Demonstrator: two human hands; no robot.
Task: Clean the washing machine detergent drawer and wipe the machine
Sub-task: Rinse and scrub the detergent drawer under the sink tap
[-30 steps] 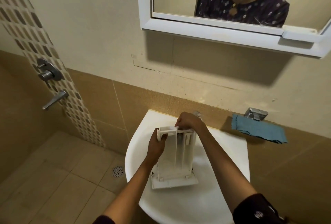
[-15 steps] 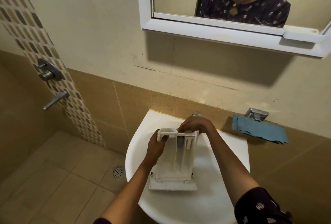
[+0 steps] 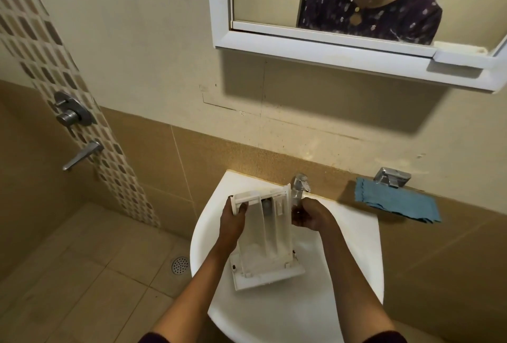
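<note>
Over sink (image 3: 356,235): grips drawer (image 3: 263,243) at far-left corner w/ L hand (image 3: 231,222). Lies lengthwise away from body, far end by tap (image 3: 300,186). R hand (image 3: 310,216) just right, nearer tap, fingers curled; can't tell if holding anything.
</note>
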